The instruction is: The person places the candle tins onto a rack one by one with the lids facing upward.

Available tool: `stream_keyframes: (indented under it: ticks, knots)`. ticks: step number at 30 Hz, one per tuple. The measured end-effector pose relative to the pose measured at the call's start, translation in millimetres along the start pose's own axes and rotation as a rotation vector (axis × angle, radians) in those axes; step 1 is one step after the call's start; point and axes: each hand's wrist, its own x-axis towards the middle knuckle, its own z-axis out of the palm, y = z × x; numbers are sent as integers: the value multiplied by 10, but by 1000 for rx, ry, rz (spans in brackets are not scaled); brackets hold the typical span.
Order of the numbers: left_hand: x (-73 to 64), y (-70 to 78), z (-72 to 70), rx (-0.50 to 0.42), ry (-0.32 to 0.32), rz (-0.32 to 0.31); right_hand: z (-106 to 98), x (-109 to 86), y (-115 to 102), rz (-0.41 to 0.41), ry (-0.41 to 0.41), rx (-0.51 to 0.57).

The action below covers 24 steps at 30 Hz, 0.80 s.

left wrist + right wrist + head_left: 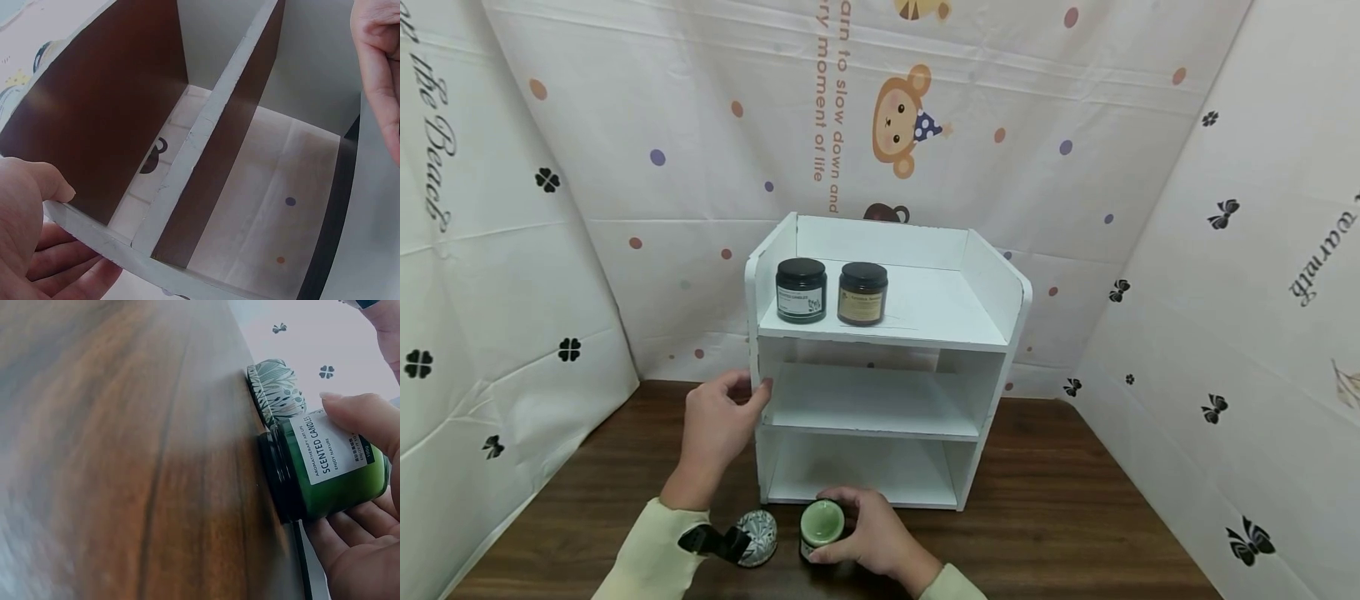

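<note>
My right hand [872, 533] holds a green scented-candle jar [822, 522] in front of the shelf, thumb on one side and fingers on the other. The jar is upside down, its green base facing up and its black lid [275, 478] at the table surface. In the right wrist view the white label [328, 447] shows between thumb and lid. My left hand [718, 425] grips the left side panel of the white shelf unit [880, 435], thumb [53, 181] on the inner side, fingers outside. Beside the jar lies a round leaf-patterned tin [762, 537], partly behind a black wrist strap.
Two dark candle jars with black lids, one white-labelled [801, 290] and one tan-labelled [862, 293], stand at the left of the top shelf. The unit stands on a dark wooden table [1052, 500]. Printed cloth [700, 167] hangs behind and at both sides.
</note>
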Motion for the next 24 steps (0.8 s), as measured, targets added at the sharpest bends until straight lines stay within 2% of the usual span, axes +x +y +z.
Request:
stream_keyframes:
  ticks: [11, 24]
  knots:
    - [9, -13, 16, 20, 12, 13, 30, -21, -20, -21, 32, -2]
    - [10, -20, 21, 20, 13, 13, 45, -28, -21, -2, 45, 23]
